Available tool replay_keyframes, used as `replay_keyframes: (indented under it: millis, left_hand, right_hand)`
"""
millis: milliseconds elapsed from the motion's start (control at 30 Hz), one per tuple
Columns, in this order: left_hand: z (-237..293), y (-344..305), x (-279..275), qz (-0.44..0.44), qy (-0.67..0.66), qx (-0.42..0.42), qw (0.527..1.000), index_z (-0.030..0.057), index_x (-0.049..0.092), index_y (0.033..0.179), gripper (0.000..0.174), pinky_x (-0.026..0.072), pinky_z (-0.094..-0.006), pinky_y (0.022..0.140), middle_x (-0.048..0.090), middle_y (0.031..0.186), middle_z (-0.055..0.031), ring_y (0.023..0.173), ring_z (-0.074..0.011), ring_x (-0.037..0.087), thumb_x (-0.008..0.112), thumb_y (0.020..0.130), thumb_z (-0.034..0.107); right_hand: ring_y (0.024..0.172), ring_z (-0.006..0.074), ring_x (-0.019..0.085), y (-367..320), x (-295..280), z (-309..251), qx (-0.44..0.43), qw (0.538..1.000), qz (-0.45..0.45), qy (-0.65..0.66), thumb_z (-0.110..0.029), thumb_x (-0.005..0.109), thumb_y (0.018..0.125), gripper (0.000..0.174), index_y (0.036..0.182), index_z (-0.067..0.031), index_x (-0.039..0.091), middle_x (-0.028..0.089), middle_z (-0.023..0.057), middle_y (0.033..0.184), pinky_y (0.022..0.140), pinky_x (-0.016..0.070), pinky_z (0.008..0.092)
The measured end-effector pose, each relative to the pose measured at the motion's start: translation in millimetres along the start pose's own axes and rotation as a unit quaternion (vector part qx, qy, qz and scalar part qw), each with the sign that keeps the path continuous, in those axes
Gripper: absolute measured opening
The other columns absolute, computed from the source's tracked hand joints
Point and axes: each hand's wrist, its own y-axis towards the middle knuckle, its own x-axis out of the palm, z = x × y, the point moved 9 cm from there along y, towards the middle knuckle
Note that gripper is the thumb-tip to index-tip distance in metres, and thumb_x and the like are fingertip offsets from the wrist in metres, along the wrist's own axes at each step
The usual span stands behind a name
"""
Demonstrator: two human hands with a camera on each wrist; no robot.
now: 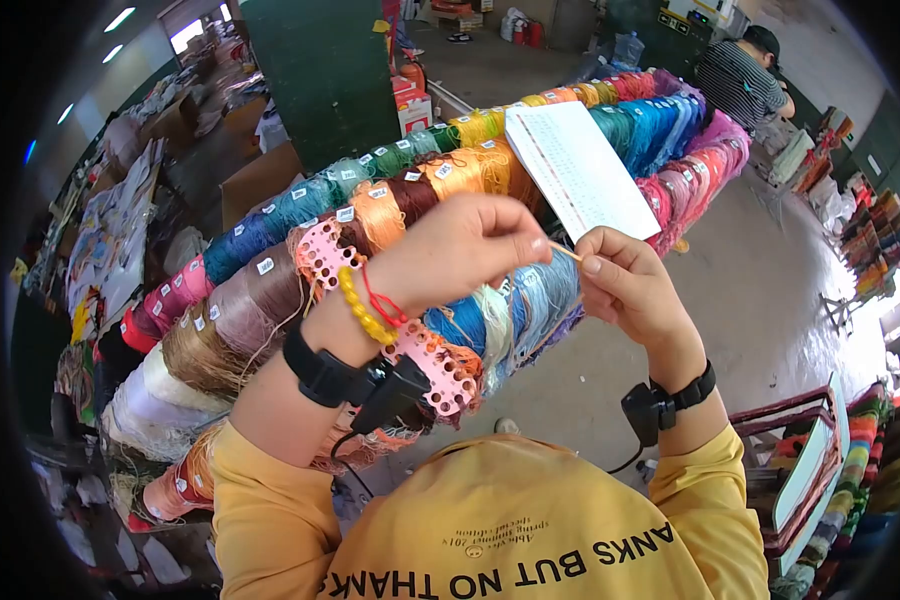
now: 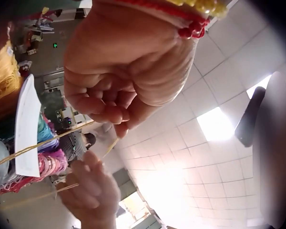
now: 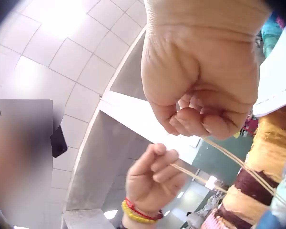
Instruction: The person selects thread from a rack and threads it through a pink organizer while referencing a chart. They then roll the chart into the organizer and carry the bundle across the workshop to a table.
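Observation:
Both hands are raised over the rack of yarn skeins. The left hand [image 1: 470, 245], with a yellow bead bracelet and red string, pinches a thin tan thread [image 1: 564, 250] between thumb and fingers. Close to its right, the right hand [image 1: 625, 285] pinches the same thread, fingers curled. In the left wrist view, the left hand [image 2: 128, 62] holds the thread, whose strands [image 2: 47, 141] trail off left; the right hand [image 2: 90, 191] is below. Strands [image 3: 243, 164] run down from the right hand [image 3: 200, 81] in the right wrist view, with the left hand [image 3: 155, 179] below.
Rows of colourful labelled skeins [image 1: 255, 290] lie across the rack. A printed white card [image 1: 585, 170] and a pink holed strip [image 1: 435, 370] rest on them. A person [image 1: 740, 85] in a striped shirt is beyond the far end. More yarn [image 1: 855, 470] stands at right.

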Motion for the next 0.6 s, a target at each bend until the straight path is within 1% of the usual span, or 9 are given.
replay_keyframes:
  millis: [167, 200, 333, 433, 467, 500, 533, 567, 600]
  left_hand:
    - [52, 7, -5, 0.019, 0.051, 0.062, 0.997, 0.0008, 0.063, 0.086, 0.020, 0.0334, -0.0165, 0.050, 0.051, 0.062, 0.0044, 0.055, -0.0021, 0.043, 0.057, 0.087, 0.020]
    - [60, 9, -6, 0.019, 0.063, 0.078, 0.995, 0.0007, 0.063, 0.086, 0.020, 0.0330, -0.0163, 0.050, 0.051, 0.063, 0.0044, 0.056, -0.0020, 0.043, 0.057, 0.087, 0.020]
    - [82, 11, -2, 0.010, 0.041, 0.099, 0.994, 0.0014, 0.062, 0.085, 0.019, 0.0330, -0.0162, 0.050, 0.050, 0.064, 0.0048, 0.055, -0.0019, 0.043, 0.057, 0.086, 0.020]
    - [83, 15, 4, -0.012, 0.006, 0.108, 0.994, 0.0015, 0.061, 0.085, 0.020, 0.0330, -0.0159, 0.050, 0.051, 0.065, 0.0044, 0.056, -0.0020, 0.044, 0.057, 0.087, 0.021]
    - [81, 16, 5, -0.005, 0.008, 0.098, 0.995, 0.0015, 0.061, 0.085, 0.020, 0.0334, -0.0163, 0.050, 0.052, 0.065, 0.0043, 0.057, -0.0021, 0.045, 0.057, 0.087, 0.021]
    - [78, 17, 8, 0.004, 0.009, 0.088, 0.996, 0.0016, 0.061, 0.085, 0.019, 0.0338, -0.0167, 0.051, 0.052, 0.065, 0.0042, 0.058, -0.0022, 0.045, 0.057, 0.087, 0.020]
    - [75, 17, 11, 0.012, 0.011, 0.078, 0.997, 0.0016, 0.061, 0.085, 0.019, 0.0342, -0.0171, 0.051, 0.052, 0.066, 0.0041, 0.059, -0.0023, 0.045, 0.057, 0.086, 0.020]
    - [70, 18, 16, 0.009, 0.047, 0.086, 0.995, 0.0017, 0.061, 0.085, 0.018, 0.0349, -0.0178, 0.051, 0.052, 0.066, 0.0039, 0.059, -0.0025, 0.046, 0.058, 0.086, 0.020]
    - [60, 20, 21, 0.007, 0.083, 0.094, 0.992, 0.0017, 0.061, 0.085, 0.018, 0.0355, -0.0185, 0.052, 0.053, 0.066, 0.0038, 0.060, -0.0028, 0.046, 0.058, 0.086, 0.019]
  right_hand:
    - [0.047, 0.0040, 0.035, -8, -29, 5, -0.016, 1.000, 0.004, 0.004, -0.018, 0.058, 0.087, 0.016, 0.090, -0.0029, 0.056, 0.042, -0.0045, 0.058, 0.043, 0.0267, 0.0184]
    - [0.047, 0.0043, 0.033, -11, -40, 3, -0.032, 0.999, 0.026, 0.019, -0.017, 0.058, 0.087, 0.016, 0.089, -0.0021, 0.055, 0.041, -0.0041, 0.059, 0.043, 0.0254, 0.0189]
    - [0.046, 0.0042, 0.032, -24, -71, -7, -0.057, 0.996, 0.055, 0.034, -0.017, 0.059, 0.086, 0.016, 0.088, -0.0022, 0.055, 0.040, -0.0045, 0.058, 0.043, 0.0254, 0.0198]
    - [0.046, 0.0044, 0.033, -31, -85, -9, -0.069, 0.995, 0.073, 0.008, -0.018, 0.059, 0.086, 0.016, 0.088, -0.0025, 0.055, 0.041, -0.0039, 0.058, 0.043, 0.0257, 0.0196]
    - [0.049, 0.0050, 0.038, -33, -93, -4, -0.029, 0.996, 0.080, -0.040, -0.013, 0.059, 0.085, 0.018, 0.097, -0.0012, 0.055, 0.051, 0.0007, 0.070, 0.045, 0.0317, 0.0191]
    - [0.052, 0.0053, 0.041, -34, -95, -11, -0.056, 0.984, 0.121, -0.120, -0.011, 0.059, 0.083, 0.022, 0.102, -0.0017, 0.053, 0.053, 0.0031, 0.078, 0.047, 0.0347, 0.0192]
    - [0.054, 0.0057, 0.044, -35, -91, -18, -0.084, 0.963, 0.161, -0.198, -0.010, 0.060, 0.082, 0.028, 0.108, -0.0021, 0.052, 0.055, 0.0056, 0.087, 0.049, 0.0377, 0.0194]
    - [0.056, 0.0060, 0.046, -37, -83, -28, -0.111, 0.934, 0.199, -0.275, -0.008, 0.060, 0.081, 0.034, 0.113, -0.0026, 0.050, 0.056, 0.0080, 0.095, 0.051, 0.0407, 0.0196]
    - [0.064, 0.0081, 0.054, -37, -66, -34, -0.091, 0.955, 0.173, -0.221, -0.003, 0.060, 0.077, 0.057, 0.129, -0.0076, 0.037, 0.050, 0.0126, 0.116, 0.058, 0.0464, 0.0207]
